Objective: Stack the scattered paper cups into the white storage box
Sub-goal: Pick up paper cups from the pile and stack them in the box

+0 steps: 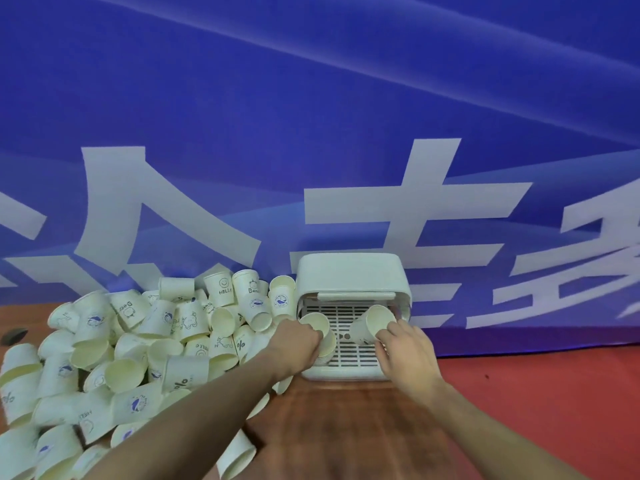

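Observation:
The white storage box stands open against the blue banner, its slotted tray floor showing. My left hand grips a short stack of paper cups standing at the tray's left side. My right hand holds a single paper cup by its rim, tilted with its mouth toward me, over the tray's right side. A big heap of scattered paper cups with printed blue drawings lies to the left of the box.
The wooden table runs below the box. A loose cup lies near my left forearm. A red floor shows on the right. The blue banner rises right behind the box and the heap.

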`<state>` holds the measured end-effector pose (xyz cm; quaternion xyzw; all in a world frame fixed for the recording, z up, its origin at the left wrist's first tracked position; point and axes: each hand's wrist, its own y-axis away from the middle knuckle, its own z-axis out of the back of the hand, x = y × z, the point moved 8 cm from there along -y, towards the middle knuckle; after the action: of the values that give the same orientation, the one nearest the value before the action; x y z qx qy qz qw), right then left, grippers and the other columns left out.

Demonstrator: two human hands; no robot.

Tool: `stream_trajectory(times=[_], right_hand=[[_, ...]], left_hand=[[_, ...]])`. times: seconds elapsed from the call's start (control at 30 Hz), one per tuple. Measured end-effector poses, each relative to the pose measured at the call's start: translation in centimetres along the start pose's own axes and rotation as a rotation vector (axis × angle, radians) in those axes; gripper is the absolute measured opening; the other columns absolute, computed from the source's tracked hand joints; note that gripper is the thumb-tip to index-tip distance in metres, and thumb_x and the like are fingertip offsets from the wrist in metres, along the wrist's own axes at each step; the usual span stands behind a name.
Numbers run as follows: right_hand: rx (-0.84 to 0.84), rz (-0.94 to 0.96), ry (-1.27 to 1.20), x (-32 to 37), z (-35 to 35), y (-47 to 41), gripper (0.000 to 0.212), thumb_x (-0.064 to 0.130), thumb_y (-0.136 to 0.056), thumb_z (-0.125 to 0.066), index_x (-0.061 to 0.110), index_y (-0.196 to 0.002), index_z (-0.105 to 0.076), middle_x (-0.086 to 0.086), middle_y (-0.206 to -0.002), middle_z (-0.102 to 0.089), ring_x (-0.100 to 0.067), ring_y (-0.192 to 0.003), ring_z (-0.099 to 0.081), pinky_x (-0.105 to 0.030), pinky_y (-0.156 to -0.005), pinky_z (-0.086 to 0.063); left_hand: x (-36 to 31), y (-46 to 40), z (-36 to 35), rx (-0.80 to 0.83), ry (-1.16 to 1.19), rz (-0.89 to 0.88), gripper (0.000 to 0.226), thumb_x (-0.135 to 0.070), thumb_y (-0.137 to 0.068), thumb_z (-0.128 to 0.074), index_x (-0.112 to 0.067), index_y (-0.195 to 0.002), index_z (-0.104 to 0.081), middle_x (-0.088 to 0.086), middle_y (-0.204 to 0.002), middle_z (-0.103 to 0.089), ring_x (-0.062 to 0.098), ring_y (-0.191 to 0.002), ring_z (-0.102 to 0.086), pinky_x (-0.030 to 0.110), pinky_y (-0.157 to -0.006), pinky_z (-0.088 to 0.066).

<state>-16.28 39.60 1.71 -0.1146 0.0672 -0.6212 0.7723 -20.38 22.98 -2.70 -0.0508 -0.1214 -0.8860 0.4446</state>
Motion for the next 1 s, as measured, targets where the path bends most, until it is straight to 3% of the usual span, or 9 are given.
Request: stream_trajectory(times=[0.23,0.37,0.57,0.7,0.87,1.0], right_hand=[[-0.024,0.05,-0.064,0.3,-2.0,-1.6,0.015,0.019,-0.071,-0.079,0.017,-0.065,-0.065,0.002,-0.065,-0.055,-0.021,-0.066,-0.056,-0.035,-0.059,-0.049],[-0.014,0.082,-0.077,0.8,-3.0,-2.1,0.016,0.018,-0.067,-0.081,0.018,-0.065,-0.064,0.002,-0.065,-0.054,-0.021,-0.065,-0.056,-0.035,-0.06,-0.048],[-0.04,0.122,-0.089,2.1,-2.1,-1.9,0.015,0.017,-0.068,-0.078,0.016,-0.064,-0.064,0.001,-0.063,-0.053,-0.022,-0.062,-0.055,-0.037,-0.062,-0.048],[-0.035,0.207,-0.097,4.2,-1.5,-1.5,0.012,0.019,-0.077,-0.069,0.016,-0.068,-0.062,0.0,-0.067,-0.052,-0.022,-0.065,-0.054,-0.034,-0.057,-0.04],[0.033,0.273,-0.021,7.2,-1.5,-2.1,0.013,0.021,-0.074,-0.072,0.018,-0.065,-0.062,0.0,-0.065,-0.053,-0.024,-0.066,-0.055,-0.035,-0.057,-0.042],[0.112,0.289,0.05,8.6,-2.8,-2.9,0.016,0.018,-0.065,-0.077,0.017,-0.062,-0.061,-0.001,-0.064,-0.052,-0.025,-0.063,-0.055,-0.034,-0.055,-0.041]], left_hand=[[0.0,-1.8,-2.0,0.088,0.059,-0.002,0.03,-0.035,-0.096,-0.041,-0.013,-0.101,-0.061,0.01,-0.099,-0.067,0.034,-0.088,-0.064,0.033,-0.063,-0.033],[0.4,-1.8,-3.5,0.101,0.177,-0.002,0.053,-0.058,-0.093,-0.041,-0.019,-0.127,-0.052,0.008,-0.105,-0.068,0.032,-0.097,-0.064,0.034,-0.072,-0.041],[2.4,-0.3,-4.6,0.012,0.287,0.055,0.078,-0.082,-0.08,-0.033,-0.026,-0.134,-0.044,0.001,-0.117,-0.065,0.026,-0.105,-0.062,0.038,-0.081,-0.05],[4.0,1.6,-4.3,0.017,0.274,0.102,0.096,-0.087,-0.072,-0.021,-0.025,-0.142,-0.039,0.0,-0.131,-0.055,0.023,-0.12,-0.05,0.041,-0.093,-0.042],[5.7,4.3,-5.1,0.054,0.308,0.186,0.096,-0.087,-0.076,-0.032,-0.03,-0.152,-0.022,-0.001,-0.158,-0.025,0.023,-0.144,-0.023,0.049,-0.112,-0.026],[7.4,6.6,-5.8,0.116,0.337,0.244,0.099,-0.088,-0.077,-0.029,-0.031,-0.155,-0.011,-0.002,-0.163,-0.006,0.022,-0.15,-0.003,0.053,-0.118,-0.012]])
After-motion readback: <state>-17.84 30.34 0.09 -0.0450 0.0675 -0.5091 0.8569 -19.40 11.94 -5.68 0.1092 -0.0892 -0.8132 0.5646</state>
